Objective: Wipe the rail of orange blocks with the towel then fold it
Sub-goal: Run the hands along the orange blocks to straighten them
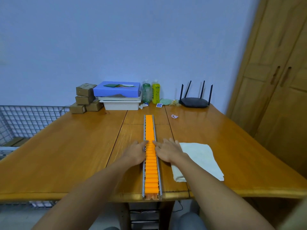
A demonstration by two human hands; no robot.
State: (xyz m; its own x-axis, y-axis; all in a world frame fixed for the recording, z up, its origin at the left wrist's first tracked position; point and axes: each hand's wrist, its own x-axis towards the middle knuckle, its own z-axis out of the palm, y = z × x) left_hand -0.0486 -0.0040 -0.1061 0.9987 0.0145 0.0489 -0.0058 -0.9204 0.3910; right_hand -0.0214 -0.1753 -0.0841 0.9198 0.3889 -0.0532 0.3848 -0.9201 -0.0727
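Both forearms reach over the bench [69,146]. Left hand [135,152] and right hand [167,151], open and empty, flank the rail of orange blocks [150,163]. Right wrist hides part of the towel [199,160].

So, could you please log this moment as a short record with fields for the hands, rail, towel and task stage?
left hand: flat on the table, fingertips touching the rail
right hand: flat beside the rail, empty, forearm over the towel's edge
rail of orange blocks: runs down the table's middle to its near edge
towel: lying right of the rail, not held
table: wooden
task stage: wiping apparently not begun
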